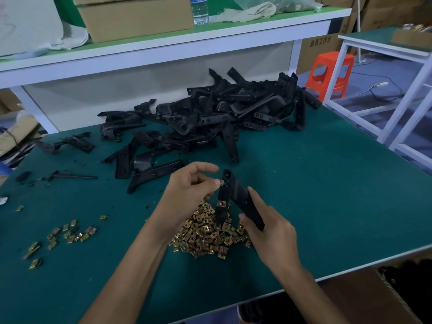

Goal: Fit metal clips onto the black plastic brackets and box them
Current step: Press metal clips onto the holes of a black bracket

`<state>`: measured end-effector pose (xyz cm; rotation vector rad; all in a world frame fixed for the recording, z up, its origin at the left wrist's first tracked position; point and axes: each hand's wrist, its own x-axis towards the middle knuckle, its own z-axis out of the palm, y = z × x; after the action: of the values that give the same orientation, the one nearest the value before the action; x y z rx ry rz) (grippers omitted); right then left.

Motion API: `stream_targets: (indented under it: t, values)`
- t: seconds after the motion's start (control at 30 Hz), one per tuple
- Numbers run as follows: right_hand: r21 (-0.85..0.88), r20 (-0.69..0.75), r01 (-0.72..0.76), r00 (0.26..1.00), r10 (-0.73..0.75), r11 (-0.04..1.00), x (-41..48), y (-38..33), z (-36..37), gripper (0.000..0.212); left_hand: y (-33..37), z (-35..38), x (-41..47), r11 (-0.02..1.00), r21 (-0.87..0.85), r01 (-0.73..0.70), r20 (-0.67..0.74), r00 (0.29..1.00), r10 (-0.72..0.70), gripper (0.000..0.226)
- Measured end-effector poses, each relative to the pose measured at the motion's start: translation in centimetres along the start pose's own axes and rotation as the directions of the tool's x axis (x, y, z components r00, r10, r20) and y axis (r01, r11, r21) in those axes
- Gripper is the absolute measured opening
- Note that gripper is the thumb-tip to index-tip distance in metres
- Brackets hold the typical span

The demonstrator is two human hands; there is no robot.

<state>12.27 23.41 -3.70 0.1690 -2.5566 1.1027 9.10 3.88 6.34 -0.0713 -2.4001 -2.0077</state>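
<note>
Head view: a clip meets a bracket above the loose pile

At the centre, the right hand [268, 232] curls its fingers and thumb round the ribbed lower arm of a black plastic bracket [238, 195], an angular, matte piece with round holes that is held tilted above the table [327, 183]. The left hand [187, 190] pinches a small metal clip [221, 182] between thumb and forefinger, pressed against the bracket's upper edge; its other fingers are loosely spread. A second clip [221, 203], square and brassy, already sits on the bracket's lower tab.

Directly beneath the hands, at six o'clock, lies a pile of clips [205, 232], folded yellow-brown squares with a dull sheen. More scattered clips [67, 235] lie well apart at eight o'clock. At twelve o'clock a tangled heap of brackets [210, 118] sprawls across the green, felt-like mat. At five o'clock, below the table's edge, stands an open cardboard box [374, 298] with corrugated walls. An orange plastic stool [332, 73] stands at two o'clock.
</note>
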Motion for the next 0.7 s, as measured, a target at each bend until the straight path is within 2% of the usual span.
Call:
stream_targets:
  t: [0.1,0.43,0.57,0.7]
  values:
    - [-0.029,0.003,0.001,1.0,-0.001,1.0,0.0,-0.2,0.0,0.067,0.2,0.6,0.0,0.998,0.06,-0.005,-0.001,1.0,0.005,0.024]
    - [-0.02,-0.007,-0.017,1.0,0.017,1.0,-0.1,-0.2,-0.3,0.065,0.0,0.8,-0.6,0.998,0.052,-0.019,-0.016,1.0,0.02,0.017]
    - [0.08,-0.03,-0.067,0.997,0.07,0.995,-0.1,-0.1,-0.1,0.067,-0.2,1.4,-0.9,0.999,0.052,-0.013,-0.025,1.0,0.015,0.011]
    - [0.196,-0.103,-0.154,0.979,0.177,0.968,0.1,0.0,-0.2,0.06,-0.3,2.2,-1.8,0.978,0.201,-0.056,0.026,0.998,0.052,0.011]
